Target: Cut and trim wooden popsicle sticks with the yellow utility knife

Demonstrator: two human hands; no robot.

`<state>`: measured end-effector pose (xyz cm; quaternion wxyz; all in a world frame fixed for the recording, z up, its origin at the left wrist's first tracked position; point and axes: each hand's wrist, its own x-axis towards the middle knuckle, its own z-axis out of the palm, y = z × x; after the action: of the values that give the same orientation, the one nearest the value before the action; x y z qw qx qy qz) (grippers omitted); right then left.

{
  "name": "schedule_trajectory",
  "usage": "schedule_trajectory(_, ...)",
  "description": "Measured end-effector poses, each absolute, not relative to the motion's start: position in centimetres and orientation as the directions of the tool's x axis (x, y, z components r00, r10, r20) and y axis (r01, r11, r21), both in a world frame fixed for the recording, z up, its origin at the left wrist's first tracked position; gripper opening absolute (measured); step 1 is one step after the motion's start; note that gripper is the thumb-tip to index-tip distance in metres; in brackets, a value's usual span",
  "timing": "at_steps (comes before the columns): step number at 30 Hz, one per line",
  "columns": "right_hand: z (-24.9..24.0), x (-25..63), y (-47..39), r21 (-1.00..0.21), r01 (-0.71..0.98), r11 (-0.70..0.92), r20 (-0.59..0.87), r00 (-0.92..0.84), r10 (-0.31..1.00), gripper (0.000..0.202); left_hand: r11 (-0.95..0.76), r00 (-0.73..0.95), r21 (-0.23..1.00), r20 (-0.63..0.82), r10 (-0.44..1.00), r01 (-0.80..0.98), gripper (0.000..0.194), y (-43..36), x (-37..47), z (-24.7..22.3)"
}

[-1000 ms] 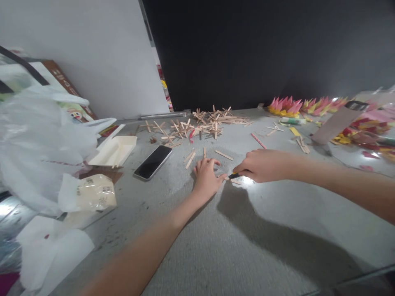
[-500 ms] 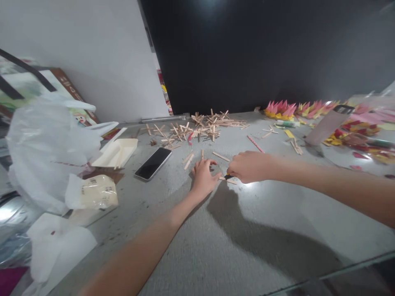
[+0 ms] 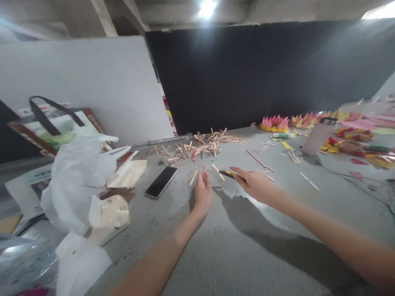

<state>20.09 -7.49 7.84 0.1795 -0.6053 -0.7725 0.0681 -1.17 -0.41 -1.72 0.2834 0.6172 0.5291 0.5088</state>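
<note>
A person's two bare arms reach across a grey surface (image 3: 240, 246). The right hand (image 3: 254, 184) holds a small yellow and black cutter (image 3: 230, 174), fingers wrapped around its handle. The left hand (image 3: 203, 191) rests on the surface, fingers curled narrow; whether it pinches anything cannot be told. A few loose wooden sticks (image 3: 217, 172) lie just beyond both hands. Farther away sits a pile of crossed sticks (image 3: 200, 146), apparently finished pieces, so much seems done and a few sticks remain. A phone (image 3: 161, 181) lies left, plastic bags (image 3: 80, 176) further left, paper flowers (image 3: 274, 122) far right. Near the body the surface offers open room.
</note>
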Motion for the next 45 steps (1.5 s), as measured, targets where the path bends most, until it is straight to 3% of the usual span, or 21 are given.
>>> schedule_trajectory(3,5.7,19.5,-8.4,-0.553,0.802,0.225,0.199,-0.135,0.971,0.054,-0.309,0.074,0.904,0.301,0.951,0.295,0.044,-1.1,-0.9,-1.4)
schedule_trajectory(6,4.4,19.2,-9.1,-0.621,0.739,0.261,0.198,-0.174,0.965,0.058,-0.315,0.118,0.907,0.293,0.949,0.281,0.052,-1.9,-0.6,-0.7)
schedule_trajectory(12,3.6,19.1,-9.7,-0.609,0.709,0.356,0.197,-0.299,0.934,0.054,-0.301,0.196,0.909,0.252,0.948,0.288,0.042,-2.5,-0.2,0.4)
schedule_trajectory(32,4.1,18.5,-11.0,-0.593,0.759,0.269,0.167,-0.211,0.963,0.047,-0.259,0.236,0.915,0.189,0.953,0.311,0.031,-3.4,-0.2,0.6)
schedule_trajectory(39,5.4,18.4,-10.8,-0.591,0.761,0.269,0.142,-0.23,0.963,0.044,-0.322,0.246,0.874,0.244,0.938,0.363,0.03,-3.4,-0.5,0.4)
schedule_trajectory(45,4.7,18.4,-10.7,-0.585,0.754,0.299,0.189,-0.231,0.954,0.043,-0.286,0.258,0.926,0.222,0.94,0.246,0.026,-3.0,-0.6,0.8)
